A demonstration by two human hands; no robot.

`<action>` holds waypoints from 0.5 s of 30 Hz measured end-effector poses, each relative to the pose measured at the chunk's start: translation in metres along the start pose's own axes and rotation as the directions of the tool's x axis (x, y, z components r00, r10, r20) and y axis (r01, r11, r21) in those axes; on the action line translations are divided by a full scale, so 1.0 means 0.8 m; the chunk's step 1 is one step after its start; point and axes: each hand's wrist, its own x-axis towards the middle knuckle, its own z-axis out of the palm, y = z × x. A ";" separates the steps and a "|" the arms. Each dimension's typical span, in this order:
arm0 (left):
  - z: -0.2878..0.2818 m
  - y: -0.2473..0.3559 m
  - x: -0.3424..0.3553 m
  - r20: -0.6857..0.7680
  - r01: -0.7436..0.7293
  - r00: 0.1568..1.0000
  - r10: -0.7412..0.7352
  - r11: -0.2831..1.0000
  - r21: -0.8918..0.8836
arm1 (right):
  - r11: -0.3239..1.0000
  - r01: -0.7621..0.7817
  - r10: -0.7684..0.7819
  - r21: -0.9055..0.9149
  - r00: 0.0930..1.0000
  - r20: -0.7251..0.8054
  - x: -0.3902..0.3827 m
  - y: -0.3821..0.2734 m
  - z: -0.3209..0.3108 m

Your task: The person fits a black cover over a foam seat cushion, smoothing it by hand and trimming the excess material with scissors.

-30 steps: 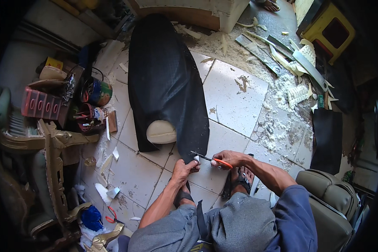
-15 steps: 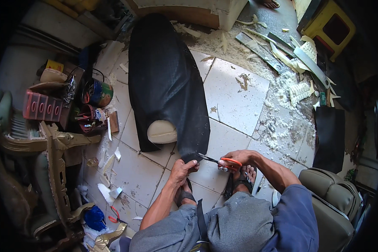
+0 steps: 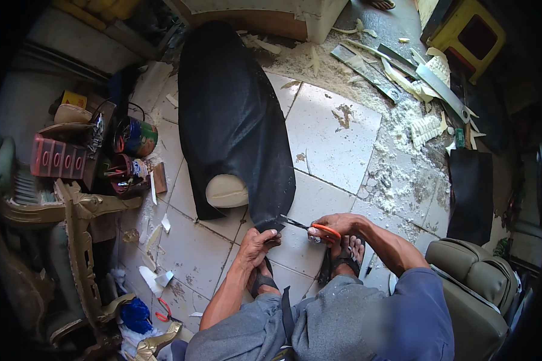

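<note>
A long black cover of leather-like material (image 3: 235,120) lies over a cream foam seat pad (image 3: 227,191), whose end shows through a notch in the near edge. My left hand (image 3: 258,246) pinches the cover's near corner between thumb and fingers. In my right hand (image 3: 338,225) is a pair of scissors (image 3: 326,232) with orange handles, its blades pointing left. The blade tips reach the cover's right edge, just above my left hand. Whether the blades are parted is hard to make out.
At left stand a red drawer box (image 3: 59,157), tins of tools (image 3: 135,136) and a gold carved chair frame (image 3: 36,207). Foam scraps and white crumbs (image 3: 403,150) litter the tiles at right, near a long metal blade (image 3: 442,93). Red-handled pliers (image 3: 164,310) lie lower left. A padded grey-green seat (image 3: 470,283) is at right.
The whole view has shifted slightly. The scissors' tips now meet the cover's edge a little higher above my left hand. Both hands keep their grips.
</note>
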 end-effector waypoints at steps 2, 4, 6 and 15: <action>0.000 0.001 -0.002 0.021 -0.004 1.000 0.005 0.998 -0.057 | 1.000 0.004 -0.004 0.017 1.000 0.020 -0.001 -0.002 -0.002; -0.002 0.002 -0.003 0.029 -0.002 1.000 0.005 0.995 -0.102 | 0.999 0.032 -0.033 0.026 0.998 0.054 -0.003 -0.005 -0.003; -0.003 0.003 -0.003 0.038 -0.004 0.999 0.009 0.991 -0.131 | 0.994 0.105 -0.107 0.038 0.991 0.076 0.004 0.004 -0.003; -0.004 0.005 -0.005 0.036 -0.004 0.999 0.009 0.990 -0.139 | 0.978 0.208 -0.209 0.034 0.978 0.029 0.040 0.024 -0.011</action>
